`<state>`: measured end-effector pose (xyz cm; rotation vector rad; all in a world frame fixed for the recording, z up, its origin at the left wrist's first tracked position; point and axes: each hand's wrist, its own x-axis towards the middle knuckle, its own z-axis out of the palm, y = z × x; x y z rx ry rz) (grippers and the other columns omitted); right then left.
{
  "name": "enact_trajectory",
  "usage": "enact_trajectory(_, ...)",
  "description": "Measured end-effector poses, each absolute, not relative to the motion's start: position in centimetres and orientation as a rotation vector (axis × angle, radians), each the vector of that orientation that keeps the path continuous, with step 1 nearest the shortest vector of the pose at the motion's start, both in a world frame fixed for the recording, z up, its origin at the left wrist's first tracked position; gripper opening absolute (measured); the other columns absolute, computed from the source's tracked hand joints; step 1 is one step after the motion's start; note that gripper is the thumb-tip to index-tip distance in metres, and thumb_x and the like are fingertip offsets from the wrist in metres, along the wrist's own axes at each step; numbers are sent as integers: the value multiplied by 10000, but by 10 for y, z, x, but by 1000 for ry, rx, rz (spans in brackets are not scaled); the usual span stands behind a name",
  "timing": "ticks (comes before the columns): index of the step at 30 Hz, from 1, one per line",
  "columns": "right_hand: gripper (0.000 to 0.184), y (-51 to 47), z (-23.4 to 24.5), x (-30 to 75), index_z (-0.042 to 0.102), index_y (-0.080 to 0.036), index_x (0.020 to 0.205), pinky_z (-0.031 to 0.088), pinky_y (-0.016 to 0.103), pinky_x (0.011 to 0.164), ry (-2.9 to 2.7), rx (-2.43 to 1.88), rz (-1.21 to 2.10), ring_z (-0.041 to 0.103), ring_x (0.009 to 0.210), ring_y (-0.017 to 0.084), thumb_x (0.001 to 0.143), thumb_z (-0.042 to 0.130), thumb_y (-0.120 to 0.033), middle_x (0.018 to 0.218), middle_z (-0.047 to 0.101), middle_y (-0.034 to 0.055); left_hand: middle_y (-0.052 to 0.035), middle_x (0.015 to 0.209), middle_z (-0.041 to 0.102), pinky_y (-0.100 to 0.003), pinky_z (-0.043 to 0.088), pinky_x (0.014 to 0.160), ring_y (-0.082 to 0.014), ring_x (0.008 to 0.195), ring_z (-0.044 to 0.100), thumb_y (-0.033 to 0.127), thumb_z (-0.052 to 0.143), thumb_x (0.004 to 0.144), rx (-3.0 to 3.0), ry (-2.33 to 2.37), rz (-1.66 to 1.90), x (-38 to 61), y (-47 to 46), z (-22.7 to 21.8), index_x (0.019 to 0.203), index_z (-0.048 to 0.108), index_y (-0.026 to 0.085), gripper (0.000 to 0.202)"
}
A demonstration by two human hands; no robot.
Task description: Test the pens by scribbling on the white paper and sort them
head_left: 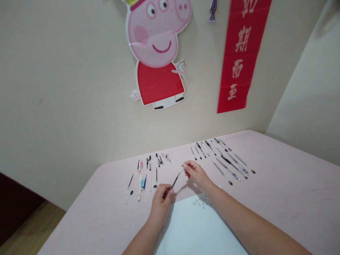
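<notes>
Pen part (176, 178), one: slender, dark towards one end, clear towards the other; held over the tabletop (87, 212). Left hand (162, 199): pinching the dark end. Right hand (196, 172): fingertips pinching the clear end. Beneath: white sheet (196, 230) bearing tiny pieces (202, 202). Left: loose pen parts (140, 188), some clear tubes, contents too small to tell. Right: pens (234, 166), two rows

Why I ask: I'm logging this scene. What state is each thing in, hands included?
Left hand: closed on dark end of pen refill
Right hand: closed on refill's clear end
Pen refill: slanted
Pens at right: lying in two rows
Pen parts at left: laid apart
White sheet: flat
Peppa Pig cutout: upright on wall
Red banner: hanging
Purple ornament: on wall
Pink tablecloth: spread out
</notes>
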<state>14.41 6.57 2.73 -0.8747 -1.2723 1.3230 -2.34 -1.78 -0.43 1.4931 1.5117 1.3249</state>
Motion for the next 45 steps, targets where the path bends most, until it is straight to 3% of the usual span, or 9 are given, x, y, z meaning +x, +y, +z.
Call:
enact_trajectory(13, 349, 66, 26, 146, 546, -200, 711, 329, 229, 483, -1257, -901, 1334, 430, 478, 104, 698, 637, -537, 534, 496, -55, -54, 800, 622, -333, 461, 682, -208, 752, 582, 427, 575, 757, 1541, 1552, 1304, -23, -18, 2, 807, 673, 190, 261)
enact_trajectory(31, 260, 50, 32, 138, 598, -196, 766, 383, 250, 529, -1501, -867, 1356, 487, 534, 121, 733, 642, -450, 584, 545, -30, -25, 756, 575, -307, 479, 603, -176, 675, 551, 411, 585, 735, 1485, 1497, 1330, -19, -20, 9, 773, 649, 190, 234)
enact_trajectory(39, 316, 53, 27, 138, 582, -188, 750, 358, 231, 494, -1543, -870, 1402, 480, 531, 112, 707, 667, -490, 591, 540, -29, -36, 779, 580, -310, 471, 605, -179, 676, 560, 362, 556, 763, 1506, 1497, 1328, -22, -18, -2, 816, 642, 175, 213)
enact_trajectory(45, 407, 57, 21, 139, 497, -195, 623, 331, 224, 479, -1572, -879, 1385, 429, 479, 96, 694, 661, -561, 508, 488, -51, -34, 749, 571, -299, 435, 614, -179, 680, 550, 323, 568, 752, 1585, 1526, 1315, -23, -18, -3, 781, 652, 172, 175)
